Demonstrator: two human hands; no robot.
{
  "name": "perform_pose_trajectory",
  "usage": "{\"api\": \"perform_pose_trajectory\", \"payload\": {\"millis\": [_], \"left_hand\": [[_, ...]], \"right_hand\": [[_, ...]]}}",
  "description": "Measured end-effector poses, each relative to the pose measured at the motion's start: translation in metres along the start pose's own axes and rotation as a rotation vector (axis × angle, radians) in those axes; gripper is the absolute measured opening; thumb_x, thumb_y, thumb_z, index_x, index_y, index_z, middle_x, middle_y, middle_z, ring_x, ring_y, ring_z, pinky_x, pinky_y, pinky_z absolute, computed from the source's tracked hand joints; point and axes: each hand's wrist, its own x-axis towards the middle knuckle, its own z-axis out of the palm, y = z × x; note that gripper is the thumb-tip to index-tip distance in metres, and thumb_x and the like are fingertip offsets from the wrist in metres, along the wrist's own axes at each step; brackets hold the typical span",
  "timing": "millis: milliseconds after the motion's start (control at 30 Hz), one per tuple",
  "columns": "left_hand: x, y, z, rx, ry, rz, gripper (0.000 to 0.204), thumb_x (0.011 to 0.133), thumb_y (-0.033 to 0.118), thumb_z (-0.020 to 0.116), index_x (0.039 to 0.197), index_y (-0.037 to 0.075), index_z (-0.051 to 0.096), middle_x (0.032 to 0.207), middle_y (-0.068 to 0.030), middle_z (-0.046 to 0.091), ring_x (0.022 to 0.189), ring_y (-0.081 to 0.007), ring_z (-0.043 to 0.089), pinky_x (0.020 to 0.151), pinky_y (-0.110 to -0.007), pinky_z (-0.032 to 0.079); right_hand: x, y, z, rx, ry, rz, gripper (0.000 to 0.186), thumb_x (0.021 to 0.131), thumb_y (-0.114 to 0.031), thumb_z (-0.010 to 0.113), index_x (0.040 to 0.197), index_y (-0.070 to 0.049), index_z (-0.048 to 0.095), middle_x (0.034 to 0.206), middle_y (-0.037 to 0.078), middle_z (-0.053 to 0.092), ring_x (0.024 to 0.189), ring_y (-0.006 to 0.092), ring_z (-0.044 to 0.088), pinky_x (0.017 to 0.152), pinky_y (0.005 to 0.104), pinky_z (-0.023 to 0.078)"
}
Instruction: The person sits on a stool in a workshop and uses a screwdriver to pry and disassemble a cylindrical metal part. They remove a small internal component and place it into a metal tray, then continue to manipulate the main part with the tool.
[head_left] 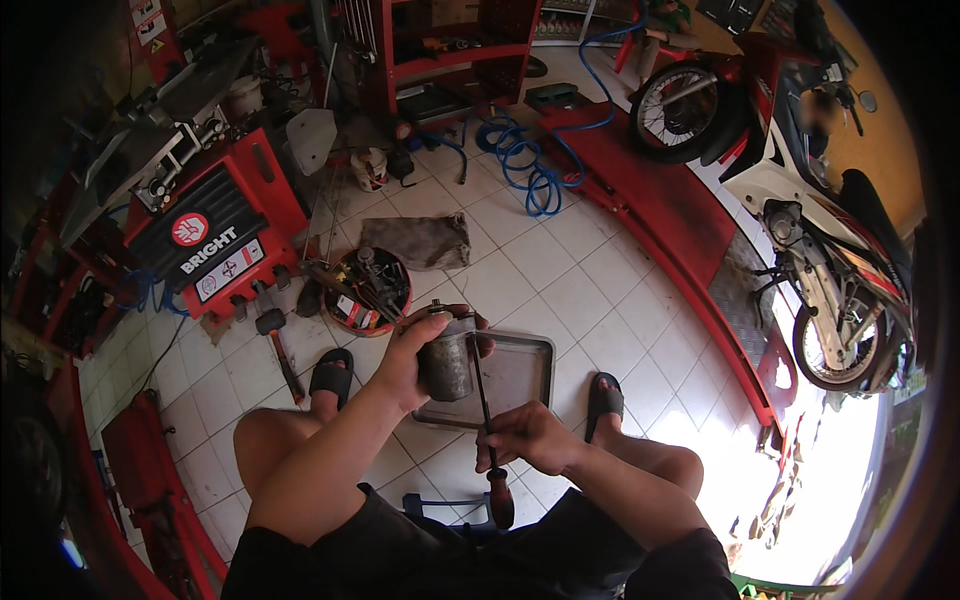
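The left grip (pixel 403 366) is clamped around the upper part of a grey metal cylinder (pixel 447 372); the thumb lies across the near left of it and the fingertips show past its right side; the cylinder stands nearly upright in the air, inside the curl of that grip, its lower end bare and a small stud at its top. The right grip (pixel 540 438) is pinched together on the shaft of a screwdriver (pixel 501 497), just below and to the right of the cylinder, apart from it; the red handle points down toward the person's lap, and the shaft runs up along the cylinder's right side to the left fingertips; whether the tip touches the metal I cannot tell.

Below both grips, a shallow grey tray (pixel 549 372) lies on the tiled floor (pixel 540 265), partly hidden by the cylinder and the hands; a round tub (pixel 408 294) of tools and dark parts sits near its upper left; a dirty cloth (pixel 415 241) lies flat beyond the tub; a mallet (pixel 287 366) rests to the left, near one sandal (pixel 330 376); a coiled blue hose (pixel 520 152) lies farther off, beside a red ramp (pixel 640 185).
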Motion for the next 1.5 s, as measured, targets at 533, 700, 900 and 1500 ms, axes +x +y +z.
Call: {"api": "perform_pose_trajectory", "payload": {"millis": [533,700,900,1500], "left_hand": [[0.002,-0.003,0.005,0.046,0.074,0.104,0.04,0.092,0.031,0.064,0.121,0.004,0.057,0.118,-0.0193,0.064,0.107,-0.038,0.064,0.098,-0.048,0.052],[0.005,0.005,0.012,-0.154,0.082,0.111,0.039,0.092,0.036,0.062,0.117,0.006,0.058,0.113,-0.0164,0.064,0.101,-0.0336,0.063,0.093,-0.046,0.053],[0.008,0.006,-0.004,-0.246,0.192,0.04,0.034,0.092,0.036,0.061,0.113,0.009,0.059,0.111,-0.0141,0.064,0.095,-0.0287,0.063,0.084,-0.043,0.053],[0.007,0.043,-0.006,-0.296,0.202,0.221,0.036,0.091,0.032,0.064,0.109,0.001,0.057,0.109,-0.0172,0.062,0.092,-0.0321,0.062,0.084,-0.044,0.055]], "right_hand": [[0.002,-0.011,-0.001,-0.076,0.034,-0.087,0.021,0.1,-0.003,0.056,0.11,0.013,0.064,0.084,0.013,0.069,0.079,0.0215,0.07,0.079,0.0366,0.06],[-0.003,-0.012,-0.005,0.09,-0.075,-0.154,0.045,0.104,-0.018,0.053,0.137,0.012,0.048,0.093,0.01,0.061,0.089,0.0225,0.064,0.089,0.0424,0.055],[-0.01,-0.028,-0.002,0.317,-0.293,-0.207,0.077,0.102,-0.029,0.056,0.157,0.007,0.016,0.118,0.014,0.045,0.108,0.0298,0.056,0.092,0.0518,0.056],[-0.023,0.003,-0.001,0.539,-0.373,0.116,0.07,0.098,-0.037,0.064,0.148,-0.001,0.031,0.089,0.018,0.056,0.059,0.0221,0.059,0.05,0.0315,0.05]]}}
